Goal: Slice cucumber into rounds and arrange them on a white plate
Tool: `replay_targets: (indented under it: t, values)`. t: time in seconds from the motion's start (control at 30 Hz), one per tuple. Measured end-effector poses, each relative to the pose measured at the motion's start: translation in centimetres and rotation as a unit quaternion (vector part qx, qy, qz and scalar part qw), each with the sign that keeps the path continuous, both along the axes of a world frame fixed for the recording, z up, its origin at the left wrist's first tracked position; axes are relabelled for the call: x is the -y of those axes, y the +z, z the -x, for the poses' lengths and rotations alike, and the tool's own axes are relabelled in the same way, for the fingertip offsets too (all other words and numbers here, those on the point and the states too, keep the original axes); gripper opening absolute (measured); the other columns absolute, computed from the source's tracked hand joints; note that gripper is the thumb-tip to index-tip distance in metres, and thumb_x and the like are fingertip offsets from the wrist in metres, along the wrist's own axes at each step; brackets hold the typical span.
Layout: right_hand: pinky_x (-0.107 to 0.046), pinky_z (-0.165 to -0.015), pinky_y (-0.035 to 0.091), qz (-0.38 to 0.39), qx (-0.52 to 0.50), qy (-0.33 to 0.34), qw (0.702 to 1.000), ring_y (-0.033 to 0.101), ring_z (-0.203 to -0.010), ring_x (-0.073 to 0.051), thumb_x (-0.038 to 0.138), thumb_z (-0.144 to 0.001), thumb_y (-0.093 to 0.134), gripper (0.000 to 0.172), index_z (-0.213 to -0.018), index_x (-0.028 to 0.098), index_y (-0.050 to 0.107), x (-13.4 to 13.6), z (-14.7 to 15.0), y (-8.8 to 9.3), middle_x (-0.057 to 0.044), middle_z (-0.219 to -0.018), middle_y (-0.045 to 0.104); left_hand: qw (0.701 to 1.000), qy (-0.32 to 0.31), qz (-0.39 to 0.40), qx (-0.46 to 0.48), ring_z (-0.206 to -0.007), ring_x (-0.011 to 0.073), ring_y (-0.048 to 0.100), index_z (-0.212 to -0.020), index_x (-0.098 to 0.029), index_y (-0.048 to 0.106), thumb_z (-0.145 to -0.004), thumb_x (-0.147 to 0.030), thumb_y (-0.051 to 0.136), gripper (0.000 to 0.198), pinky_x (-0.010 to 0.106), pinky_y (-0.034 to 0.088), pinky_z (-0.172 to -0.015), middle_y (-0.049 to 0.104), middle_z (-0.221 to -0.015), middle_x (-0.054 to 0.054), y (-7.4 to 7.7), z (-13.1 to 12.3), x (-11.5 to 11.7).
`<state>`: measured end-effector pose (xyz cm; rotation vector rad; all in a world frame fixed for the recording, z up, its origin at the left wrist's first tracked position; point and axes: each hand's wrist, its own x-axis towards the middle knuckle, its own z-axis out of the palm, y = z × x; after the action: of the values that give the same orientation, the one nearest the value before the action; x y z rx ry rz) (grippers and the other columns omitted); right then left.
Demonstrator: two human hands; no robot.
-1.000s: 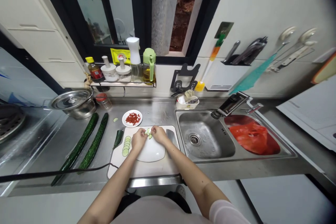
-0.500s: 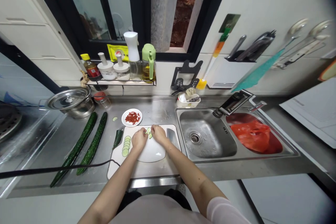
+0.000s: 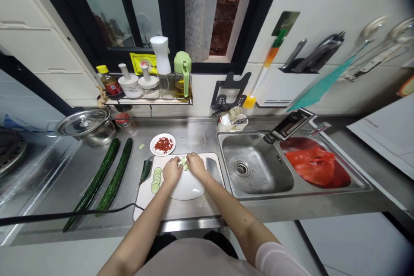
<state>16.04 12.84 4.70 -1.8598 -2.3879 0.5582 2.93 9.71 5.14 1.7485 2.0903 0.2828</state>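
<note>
Fingers of the left hand [image 3: 172, 170] and right hand [image 3: 196, 166] curl in close together, fingertips angled down over the far end of a white plate [image 3: 187, 190], as seen from the head camera. Small cucumber slices [image 3: 183, 160] lie between the two sets of fingers, near the plate's far edge; whether either hand is gripping one cannot be told at this size. Little has changed over the past second: both hands keep to the same spot, the slices remain between them, and only the camera's view has drifted slightly. That suggests fine adjusting of the slices, apparently unfinished. Just left of the left fingers, a row of cucumber rounds [image 3: 156, 180] lies on the cutting board [image 3: 174, 212] beneath the plate, with a cut cucumber piece [image 3: 145, 170] beyond it and two whole cucumbers [image 3: 96, 180] farther left on the counter [image 3: 197, 131]. A dish of red bits [image 3: 163, 144] sits ahead of the left fingers; a broad grey blade [image 3: 212, 169] lies right of the right fingers.
</note>
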Motion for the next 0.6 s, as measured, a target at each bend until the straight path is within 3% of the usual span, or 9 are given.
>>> replay_targets:
  t: [0.43,0.6]
  values:
    - [-0.026,-0.079,0.038,0.000,0.002,-0.006,1.000,0.053,-0.100,-0.018,0.023,-0.090,0.047,0.020,-0.105,0.020,0.060,0.05,-0.18,0.20,-0.009,-0.108,0.059,1.000,-0.001,0.006,-0.005,-0.087,0.0204,0.062,-0.088,-0.022,0.065,-0.087,-0.037,0.049,0.022,0.027,0.037,-0.071,0.069,-0.095,0.007,-0.45,-0.63,-0.57]
    - [-0.027,-0.079,0.038,0.001,0.008,-0.038,0.999,0.052,-0.103,-0.020,0.027,-0.092,0.046,0.020,-0.104,0.020,0.060,0.16,-0.47,0.21,-0.010,-0.108,0.059,1.000,0.001,0.014,0.001,-0.087,0.0207,0.063,-0.087,-0.021,0.066,-0.085,-0.034,0.050,0.020,0.028,0.037,-0.070,0.070,-0.094,0.008,-0.07,-0.69,-0.65]
